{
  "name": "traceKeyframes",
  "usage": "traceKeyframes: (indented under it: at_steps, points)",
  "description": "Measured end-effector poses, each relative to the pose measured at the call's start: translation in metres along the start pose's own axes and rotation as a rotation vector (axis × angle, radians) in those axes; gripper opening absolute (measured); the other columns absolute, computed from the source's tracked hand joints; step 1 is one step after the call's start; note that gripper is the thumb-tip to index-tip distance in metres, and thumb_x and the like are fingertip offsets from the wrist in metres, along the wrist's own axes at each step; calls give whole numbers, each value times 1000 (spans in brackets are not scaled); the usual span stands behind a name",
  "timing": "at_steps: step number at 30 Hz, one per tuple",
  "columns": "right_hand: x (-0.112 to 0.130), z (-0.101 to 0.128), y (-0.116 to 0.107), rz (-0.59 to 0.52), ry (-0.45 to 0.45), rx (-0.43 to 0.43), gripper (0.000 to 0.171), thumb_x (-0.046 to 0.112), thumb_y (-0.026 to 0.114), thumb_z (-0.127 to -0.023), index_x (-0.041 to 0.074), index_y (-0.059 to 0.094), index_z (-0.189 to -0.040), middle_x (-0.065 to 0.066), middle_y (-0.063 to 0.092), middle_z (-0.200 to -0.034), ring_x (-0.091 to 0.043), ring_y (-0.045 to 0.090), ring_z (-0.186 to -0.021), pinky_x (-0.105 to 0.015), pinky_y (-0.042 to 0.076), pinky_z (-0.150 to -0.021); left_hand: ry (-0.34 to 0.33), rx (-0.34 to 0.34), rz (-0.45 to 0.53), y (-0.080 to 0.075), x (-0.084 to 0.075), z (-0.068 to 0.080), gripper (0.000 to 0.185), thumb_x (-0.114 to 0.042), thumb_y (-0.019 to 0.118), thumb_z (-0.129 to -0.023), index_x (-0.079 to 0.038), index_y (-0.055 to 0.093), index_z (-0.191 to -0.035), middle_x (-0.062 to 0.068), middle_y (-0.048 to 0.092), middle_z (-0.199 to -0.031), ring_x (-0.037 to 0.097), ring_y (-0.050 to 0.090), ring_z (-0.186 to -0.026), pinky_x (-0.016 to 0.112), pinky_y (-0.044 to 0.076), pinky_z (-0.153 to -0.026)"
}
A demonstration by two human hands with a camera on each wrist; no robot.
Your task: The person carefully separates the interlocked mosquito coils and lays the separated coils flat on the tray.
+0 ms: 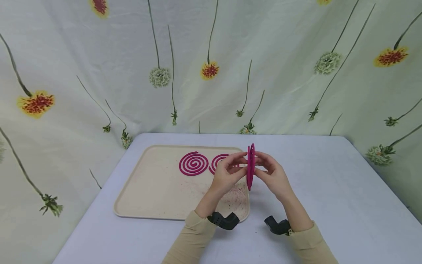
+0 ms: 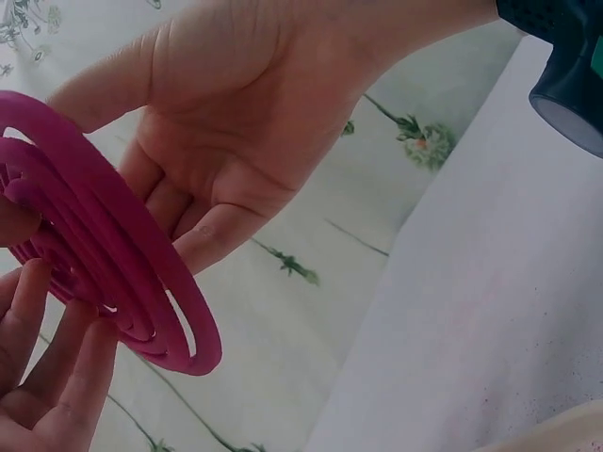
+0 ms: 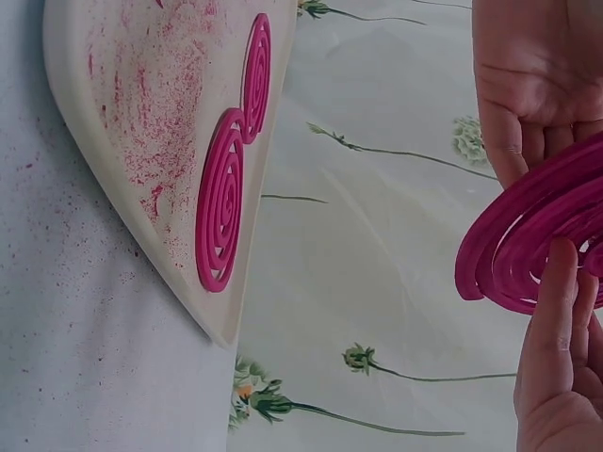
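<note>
A magenta mosquito coil (image 1: 251,167) stands upright, nearly edge-on in the head view, between both hands above the tray's right edge. Two layers seem to show at its top; I cannot tell whether it is one coil or a pair. My left hand (image 1: 223,178) pinches it from the left, fingertips (image 2: 85,344) on its face. From the other side my right hand (image 1: 274,179) grips it with thumb and fingers. In the right wrist view, fingers (image 3: 558,311) press the coil's (image 3: 513,235) flat side.
A beige tray (image 1: 148,183) lies on the white table (image 1: 313,165). Two more magenta coils lie flat on it along the back: one whole (image 1: 193,163), one (image 1: 214,165) partly behind my left hand. Magenta crumbs dust the tray's right part. Flowered cloth (image 1: 280,73) hangs behind.
</note>
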State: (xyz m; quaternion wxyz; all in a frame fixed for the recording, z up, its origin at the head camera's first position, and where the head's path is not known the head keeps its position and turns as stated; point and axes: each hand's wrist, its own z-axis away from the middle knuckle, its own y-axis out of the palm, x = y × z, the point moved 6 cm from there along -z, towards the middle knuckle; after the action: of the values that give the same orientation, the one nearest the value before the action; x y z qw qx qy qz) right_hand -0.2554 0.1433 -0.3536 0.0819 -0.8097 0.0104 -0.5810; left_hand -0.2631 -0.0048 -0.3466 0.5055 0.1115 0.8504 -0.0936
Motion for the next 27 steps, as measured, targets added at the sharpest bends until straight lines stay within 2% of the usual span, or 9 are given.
traceKeyframes:
  at_steps: [8,15,19,23,27]
  points:
    - [0,-1,-1,3,-7,-4,52,0,63,-87,2,45,-135,-17,56,-107,-16,55,-101,-24,51,-84,2,-3,51,1,0,0,48,5,64,-83,4,48,-128,20,52,-125,34,57,-104,32,52,-86]
    - [1,-1,-2,-11,-4,-10,53,0,62,-87,1,44,-137,-14,58,-104,-16,56,-100,-24,51,-84,-17,-16,59,2,2,-2,55,4,64,-83,1,43,-133,18,49,-130,33,59,-102,29,52,-84]
    - [1,-1,-2,-24,9,-6,56,1,62,-87,2,40,-139,-12,59,-103,-16,56,-101,-24,50,-85,5,-5,45,2,1,-2,60,4,64,-83,-1,40,-137,15,43,-138,35,55,-106,37,51,-87]
    - [-1,0,-1,-28,22,4,57,0,61,-87,2,40,-140,-10,59,-101,-16,56,-100,-24,50,-85,35,3,17,2,0,-2,67,5,65,-82,-3,34,-142,14,40,-142,35,45,-121,47,43,-98]
    - [-2,0,0,-36,38,16,55,-1,60,-87,2,42,-139,-11,56,-101,-16,55,-101,-24,50,-86,47,37,67,4,0,-1,71,8,63,-83,-4,29,-144,20,40,-140,36,38,-129,51,37,-102]
